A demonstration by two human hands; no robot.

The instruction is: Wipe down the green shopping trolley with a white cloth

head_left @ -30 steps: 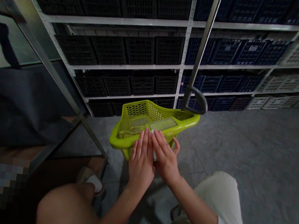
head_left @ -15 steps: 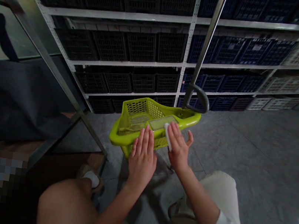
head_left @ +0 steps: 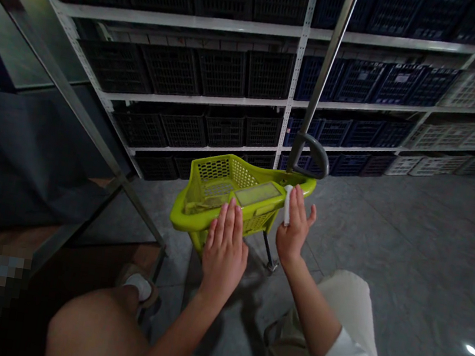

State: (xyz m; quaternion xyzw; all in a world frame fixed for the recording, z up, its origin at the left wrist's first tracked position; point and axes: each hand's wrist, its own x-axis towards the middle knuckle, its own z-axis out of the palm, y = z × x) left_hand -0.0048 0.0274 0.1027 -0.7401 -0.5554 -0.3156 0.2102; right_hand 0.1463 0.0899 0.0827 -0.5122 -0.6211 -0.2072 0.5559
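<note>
A lime-green plastic basket (head_left: 220,190) sits on a wheeled metal stand, with a pale rectangular panel (head_left: 257,194) set into its top. My left hand (head_left: 224,253) lies flat with its fingers apart, and the fingertips are on the basket's near rim. To the right of the panel, my right hand (head_left: 295,228) is raised beside the rim. It pinches a narrow white strip of tissue or cloth (head_left: 287,205) against the side of the index finger. A metal pole (head_left: 326,78) with a curved dark handle (head_left: 315,154) rises behind the basket.
Metal shelving (head_left: 184,21) holds rows of black crates (head_left: 221,74), with blue crates (head_left: 359,83) and white crates (head_left: 469,88) further right. A diagonal metal strut (head_left: 73,112) runs along the left. Grey floor tiles (head_left: 389,236) spread to the right, and my bare knee (head_left: 93,335) shows below.
My right hand has moved right and away from the panel, carrying the white strip, and now stands beside the rim. My left hand has stayed on the basket.
</note>
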